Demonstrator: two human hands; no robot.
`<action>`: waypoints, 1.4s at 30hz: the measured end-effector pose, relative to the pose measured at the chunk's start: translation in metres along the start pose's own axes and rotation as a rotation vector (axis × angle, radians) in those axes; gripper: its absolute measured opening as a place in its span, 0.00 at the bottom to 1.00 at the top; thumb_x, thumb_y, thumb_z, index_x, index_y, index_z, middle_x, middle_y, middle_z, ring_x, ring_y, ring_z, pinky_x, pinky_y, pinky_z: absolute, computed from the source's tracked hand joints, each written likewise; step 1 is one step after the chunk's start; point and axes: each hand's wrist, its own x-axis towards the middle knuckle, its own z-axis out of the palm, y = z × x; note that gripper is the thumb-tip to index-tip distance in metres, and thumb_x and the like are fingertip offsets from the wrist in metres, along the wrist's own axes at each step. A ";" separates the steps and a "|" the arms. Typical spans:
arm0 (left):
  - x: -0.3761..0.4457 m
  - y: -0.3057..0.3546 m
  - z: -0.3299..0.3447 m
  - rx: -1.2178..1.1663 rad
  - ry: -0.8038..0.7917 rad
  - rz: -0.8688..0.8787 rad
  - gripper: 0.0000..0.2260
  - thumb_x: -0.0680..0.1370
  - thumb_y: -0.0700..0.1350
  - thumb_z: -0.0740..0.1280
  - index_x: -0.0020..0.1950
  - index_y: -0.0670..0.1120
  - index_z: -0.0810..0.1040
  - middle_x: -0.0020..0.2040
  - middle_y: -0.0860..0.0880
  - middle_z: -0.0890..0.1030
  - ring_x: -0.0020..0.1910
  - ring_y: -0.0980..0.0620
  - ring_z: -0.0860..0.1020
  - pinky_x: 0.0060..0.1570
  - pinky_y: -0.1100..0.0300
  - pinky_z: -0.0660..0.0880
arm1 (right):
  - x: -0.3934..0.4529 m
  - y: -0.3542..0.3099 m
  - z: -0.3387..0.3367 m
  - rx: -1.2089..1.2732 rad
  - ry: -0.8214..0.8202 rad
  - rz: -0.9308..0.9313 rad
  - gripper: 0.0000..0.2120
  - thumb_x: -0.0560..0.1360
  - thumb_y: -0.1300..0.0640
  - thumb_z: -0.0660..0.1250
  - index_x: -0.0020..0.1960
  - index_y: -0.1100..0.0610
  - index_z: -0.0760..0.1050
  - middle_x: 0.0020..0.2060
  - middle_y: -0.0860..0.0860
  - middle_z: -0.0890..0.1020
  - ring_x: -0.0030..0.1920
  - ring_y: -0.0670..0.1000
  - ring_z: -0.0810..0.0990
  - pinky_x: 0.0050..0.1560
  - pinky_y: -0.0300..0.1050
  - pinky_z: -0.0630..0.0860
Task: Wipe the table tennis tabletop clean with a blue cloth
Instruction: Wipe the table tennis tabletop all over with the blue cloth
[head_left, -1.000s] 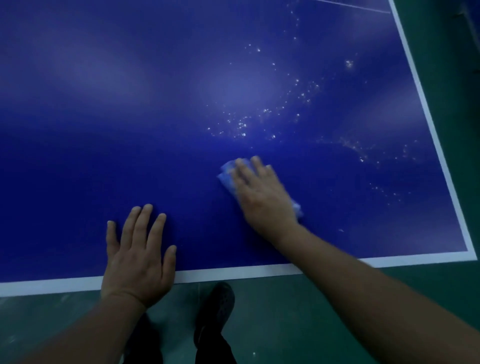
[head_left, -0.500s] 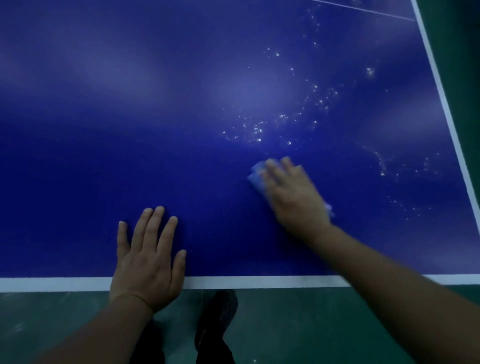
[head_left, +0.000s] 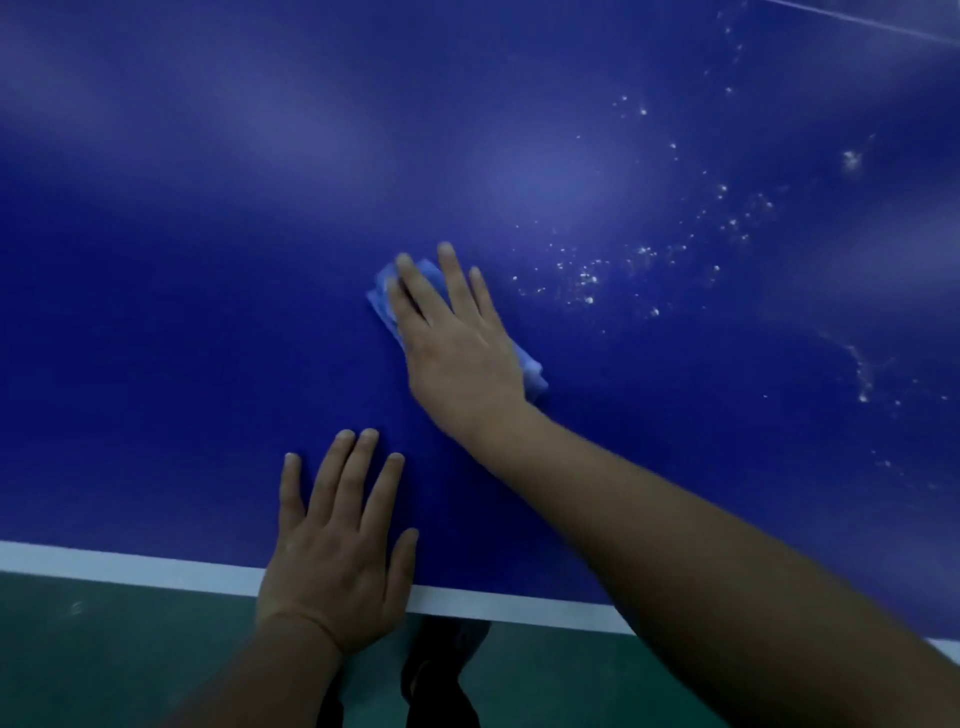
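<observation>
The dark blue table tennis tabletop (head_left: 208, 312) fills most of the view, with a white line along its near edge. My right hand (head_left: 457, 343) lies flat on a folded light blue cloth (head_left: 382, 301) and presses it onto the table near the middle. Corners of the cloth show past my fingertips and beside my wrist. My left hand (head_left: 337, 551) rests palm down, fingers spread, on the near edge of the table and holds nothing. White specks and droplets (head_left: 587, 280) dot the surface to the right of the cloth.
More white residue (head_left: 862, 379) streaks the tabletop at the far right. Beyond the near white edge line (head_left: 130, 569) is a green floor (head_left: 104, 665). My dark shoes (head_left: 441, 670) stand just below the table edge.
My right hand has slid the cloth to the left, away from the white specks. The view has shifted right along the table. My left hand stays planted at the near edge.
</observation>
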 end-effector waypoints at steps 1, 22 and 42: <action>0.000 0.000 0.000 0.002 -0.003 -0.001 0.32 0.82 0.59 0.43 0.73 0.39 0.70 0.76 0.37 0.65 0.77 0.39 0.60 0.71 0.30 0.54 | 0.015 0.012 -0.001 -0.030 -0.021 0.003 0.31 0.77 0.62 0.57 0.80 0.56 0.57 0.80 0.53 0.58 0.79 0.64 0.48 0.78 0.60 0.45; 0.000 0.001 0.001 0.035 0.021 0.019 0.32 0.82 0.59 0.42 0.73 0.38 0.68 0.75 0.36 0.65 0.76 0.37 0.60 0.71 0.30 0.53 | -0.086 0.283 -0.056 -0.246 -0.014 0.750 0.25 0.82 0.62 0.52 0.78 0.64 0.56 0.78 0.62 0.60 0.75 0.72 0.57 0.74 0.68 0.58; 0.033 -0.012 -0.024 -0.218 0.222 -0.081 0.24 0.76 0.52 0.56 0.67 0.41 0.74 0.70 0.41 0.72 0.72 0.41 0.67 0.75 0.39 0.54 | -0.067 0.163 -0.053 -0.163 -0.058 0.721 0.29 0.78 0.64 0.57 0.79 0.61 0.56 0.77 0.56 0.61 0.75 0.66 0.59 0.73 0.64 0.60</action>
